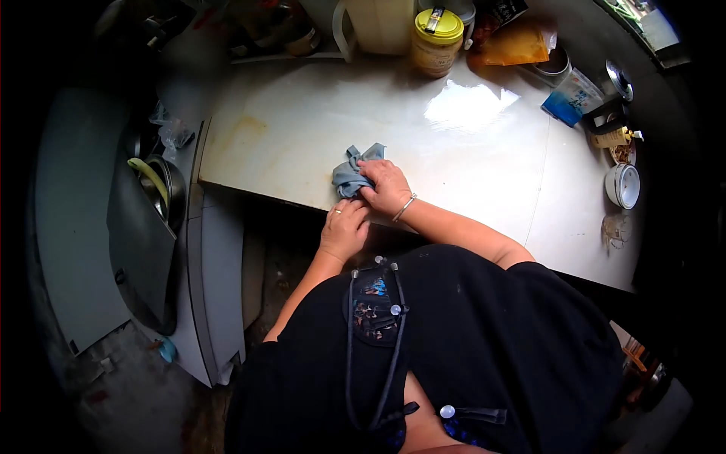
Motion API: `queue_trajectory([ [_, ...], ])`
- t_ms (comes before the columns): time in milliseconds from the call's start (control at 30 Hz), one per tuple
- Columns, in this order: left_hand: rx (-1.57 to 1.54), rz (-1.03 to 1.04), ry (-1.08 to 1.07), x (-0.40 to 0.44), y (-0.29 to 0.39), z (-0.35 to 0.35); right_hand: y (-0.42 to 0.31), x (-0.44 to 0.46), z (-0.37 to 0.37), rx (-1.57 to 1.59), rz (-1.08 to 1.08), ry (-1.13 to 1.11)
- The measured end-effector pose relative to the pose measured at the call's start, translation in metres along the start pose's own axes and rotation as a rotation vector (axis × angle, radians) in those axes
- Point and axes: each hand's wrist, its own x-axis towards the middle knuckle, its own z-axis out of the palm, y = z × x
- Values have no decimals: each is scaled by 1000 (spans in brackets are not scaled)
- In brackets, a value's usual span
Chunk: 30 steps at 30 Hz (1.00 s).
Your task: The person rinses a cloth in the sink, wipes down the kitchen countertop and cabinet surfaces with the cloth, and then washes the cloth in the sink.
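Observation:
A crumpled grey-blue cloth lies bunched on the white countertop, close to its front edge. My right hand, with a bracelet at the wrist, presses down on the cloth and has its fingers curled over the right side of it. Just below, my left hand, wearing a ring, rests at the counter's edge. Its fingers lie stretched toward the cloth's lower side; whether they touch the cloth cannot be made out.
A yellow-lidded jar stands at the back beside a pale jug. Along the right are a blue packet, a white bowl and a clear glass. At the left, a metal pot sits on a lower surface.

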Motion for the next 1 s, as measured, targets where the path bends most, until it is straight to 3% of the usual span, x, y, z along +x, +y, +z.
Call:
queue_trajectory([
  [67,-2,-123,16,-18,-11,-14,-22,3,12,390,279,-146],
  [133,39,-19,157,-26,-20,-26,-17,1,18,564,380,-68],
  [267,-30,-6,91,-36,-31,-29,10,-27,-38,514,484,281],
  [300,-52,9,42,-37,-31,-27,23,-40,-57,322,554,309],
  [400,-81,75,-35,-41,-27,-24,61,-91,-83,-251,540,493],
  [467,-105,88,-96,-46,-29,-22,59,-112,-77,-468,546,429],
  [533,-73,108,-177,-48,-30,-22,50,-110,-59,-598,398,445],
  [567,-74,117,-190,-50,-32,-23,45,-106,-45,-605,426,411],
  [700,-67,71,-169,-59,-44,-34,0,-72,19,-536,187,302],
  [800,-63,23,-166,-73,-59,-43,-34,-37,61,-464,313,251],
  [1000,-42,-128,-107,-111,-92,-66,-80,21,122,-419,264,153],
])
